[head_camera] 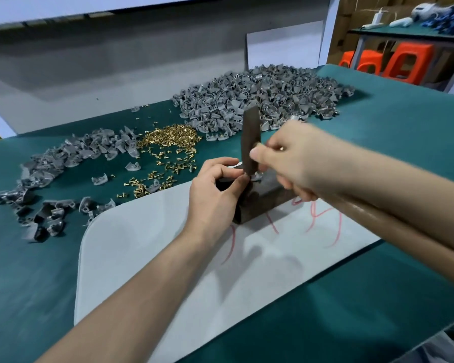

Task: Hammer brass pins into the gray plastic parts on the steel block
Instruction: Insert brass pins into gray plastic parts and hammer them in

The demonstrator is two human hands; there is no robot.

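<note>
A dark steel block point(262, 203) lies on a pale grey mat point(152, 252) in the middle of the green table. My left hand point(215, 189) pinches a gray plastic part point(256, 176) on top of the block; the part is mostly hidden by fingers and hammer. My right hand point(296, 158) grips a hammer, whose dark head point(250, 142) stands upright with its lower end on or just above the part. A small brass pin shows between my right fingers point(281, 148). Loose brass pins point(168, 142) lie heaped behind the block.
A big heap of gray parts point(260, 95) fills the table's far side, a smaller heap point(63, 163) lies at the left. Red scribbles mark the mat near the block. Orange stools point(404, 61) and a shelf stand at the back right.
</note>
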